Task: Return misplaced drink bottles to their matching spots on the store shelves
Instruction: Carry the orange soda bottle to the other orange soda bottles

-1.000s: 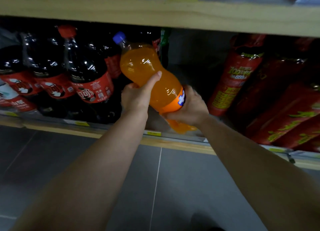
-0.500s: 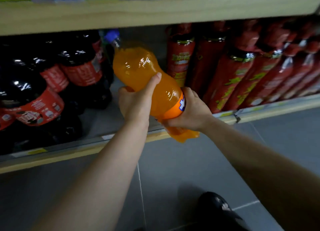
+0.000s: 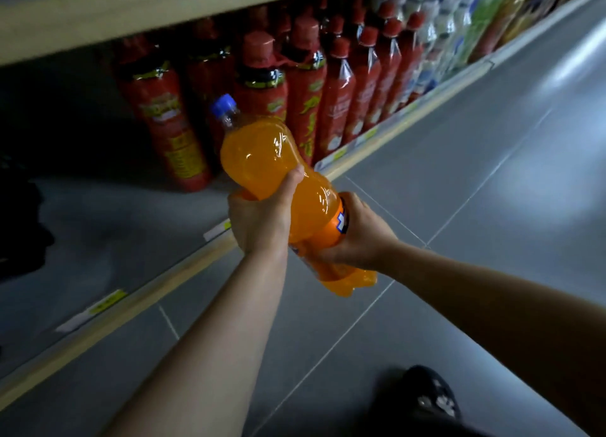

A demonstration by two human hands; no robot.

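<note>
bottle: I see one orange soda bottle with a blue cap. It is tilted, cap up and to the left, base down toward the floor. It is held in the air in front of the lower shelf and touches no shelf.
left hand: grasps the bottle at its waist. The thumb lies along the upper side, and the fingers curl underneath, out of my view.
right hand: wraps round the labelled lower part, just beside the left hand. Its fingertips are hidden behind the bottle.
lower shelf: a grey deck with a pale wooden front edge that carries yellow price tags.
red bottles: stand upright in rows on the lower shelf, behind and to the right of the cap.
pale bottles: white and green, farther right on the same shelf, too blurred for me to read.
upper shelf: a wooden board above the rows.
floor: grey tiles, with a dark shoe at the bottom edge.
</note>
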